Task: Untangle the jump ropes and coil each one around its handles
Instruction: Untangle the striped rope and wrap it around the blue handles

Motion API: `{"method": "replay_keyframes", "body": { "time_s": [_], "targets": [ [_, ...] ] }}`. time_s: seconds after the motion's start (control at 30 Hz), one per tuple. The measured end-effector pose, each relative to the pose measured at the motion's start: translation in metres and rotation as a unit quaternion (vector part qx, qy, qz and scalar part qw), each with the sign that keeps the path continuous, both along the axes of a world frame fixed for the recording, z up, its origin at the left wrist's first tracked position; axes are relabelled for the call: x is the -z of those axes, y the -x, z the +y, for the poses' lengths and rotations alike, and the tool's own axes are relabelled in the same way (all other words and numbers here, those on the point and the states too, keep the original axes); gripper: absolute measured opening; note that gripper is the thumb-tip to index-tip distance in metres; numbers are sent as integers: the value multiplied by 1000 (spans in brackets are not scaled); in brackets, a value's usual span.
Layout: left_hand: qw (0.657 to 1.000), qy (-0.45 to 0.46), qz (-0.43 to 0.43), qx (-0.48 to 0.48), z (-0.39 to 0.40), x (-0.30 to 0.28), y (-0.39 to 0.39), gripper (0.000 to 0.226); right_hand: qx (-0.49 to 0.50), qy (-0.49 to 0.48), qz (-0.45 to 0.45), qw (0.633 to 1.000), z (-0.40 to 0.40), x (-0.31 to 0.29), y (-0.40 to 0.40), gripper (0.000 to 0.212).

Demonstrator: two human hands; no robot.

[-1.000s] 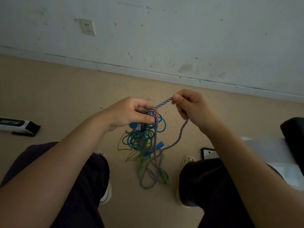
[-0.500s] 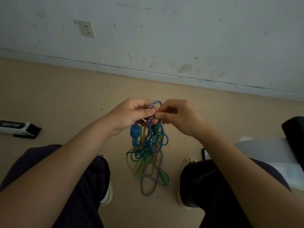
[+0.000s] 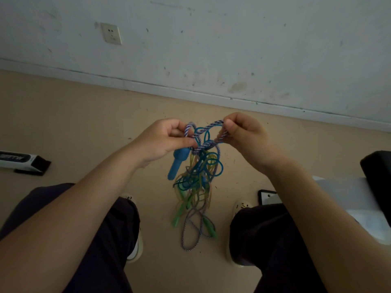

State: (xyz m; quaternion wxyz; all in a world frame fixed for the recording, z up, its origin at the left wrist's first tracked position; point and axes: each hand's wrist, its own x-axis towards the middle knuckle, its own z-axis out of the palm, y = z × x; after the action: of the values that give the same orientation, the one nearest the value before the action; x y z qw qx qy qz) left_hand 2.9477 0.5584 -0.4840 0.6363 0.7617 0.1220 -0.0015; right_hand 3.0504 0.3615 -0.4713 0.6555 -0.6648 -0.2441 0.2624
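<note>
Step in hand: untangling. No rope is yet free, and no coiling has begun.

The tangle of jump ropes (image 3: 196, 178) hangs in the air between the knees, above the floor (image 3: 84, 127). It contains a purple-and-white braided rope (image 3: 208, 142), a thin teal rope (image 3: 211, 166), and yellowish-green strands that cannot be separated by eye. A blue handle (image 3: 177, 163) hangs just below the left hand. Two green handles (image 3: 209, 228) dangle at the bottom of the bundle, near a low loop of the braided rope.

The left hand (image 3: 163, 142) holds the top of the tangle. Its fingers (image 3: 186, 142) are curled and pinch the braided rope where that rope forms a small upright loop. The right hand (image 3: 245, 136) pinches a second loop of the same braided rope between thumb and forefinger, drawn up and to the right. Between the two hands the braided rope crosses itself in a knot, and the teal rope passes through that area.

Next move, as a judgement: widen the loop held on the right to loosen the crossing, then identify which strand runs through it. Feed a handle or free end back through. Keep the pull light; a hard pull probably tightens the knot around the thin teal rope.
</note>
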Motion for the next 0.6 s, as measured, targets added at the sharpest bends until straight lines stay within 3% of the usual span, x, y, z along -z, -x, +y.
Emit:
{"method": "replay_keyframes", "body": {
  "time_s": [0.13, 0.23, 0.33, 0.47, 0.6],
  "targets": [
    [999, 39, -27, 5, -8, -3, 2, 12, -76, 36, 67, 994, -2, -8, 1, 18],
    [998, 43, -31, 20, -14, -5, 4, 15, -140, 119, -1, 983, 4, -5, 12, 24],
    [999, 27, -21, 31, -17, -5, 5, 18, -135, 173, -59, 974, 11, -1, 19, 26],
    [999, 28, -19, 16, -12, -6, 4, 5, -113, 197, -107, 968, 8, -3, 9, 15],
    [1000, 15, -23, 7, -4, -2, 2, 8, -73, 192, -160, 966, 6, 1, 7, 12]
  ]
}}
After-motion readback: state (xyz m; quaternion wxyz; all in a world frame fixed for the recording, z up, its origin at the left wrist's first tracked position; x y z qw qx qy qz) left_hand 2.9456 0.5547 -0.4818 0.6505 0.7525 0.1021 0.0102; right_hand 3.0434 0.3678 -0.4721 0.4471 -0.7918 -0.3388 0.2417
